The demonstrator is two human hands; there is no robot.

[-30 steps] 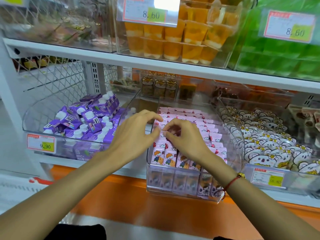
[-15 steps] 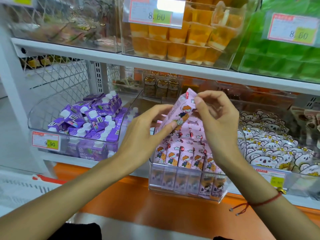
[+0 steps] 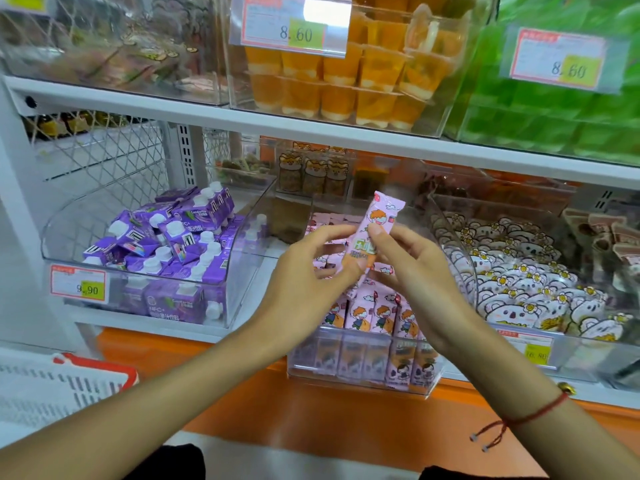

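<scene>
One pink snack packet [image 3: 375, 233]: held up at a tilt between both hands, just above the clear bin [image 3: 363, 384] of matching packets.
Two hands: the left hand [image 3: 304, 271] pinches the packet's lower end between thumb and curled fingers. The right hand [image 3: 419, 268] presses its thumb on the packet's middle, fingers curled behind.
Packet look: long, narrow, glossy film. It is pink with white clouds, an orange-haired cartoon child near the top, an orange band lower down and a crimped top edge.
Bin stock: many packets standing upright in rows, four faces showing in front.
Price tags: four with figures, white, red-edged, yellow patch.
Neighbours: purple cartons [image 3: 173, 237] with white caps heaped at left, koala-face packets [image 3: 519, 285] at right, orange jelly cups [image 3: 346, 77] above.
Wrist: one red string bracelet [image 3: 530, 417], right arm.
</scene>
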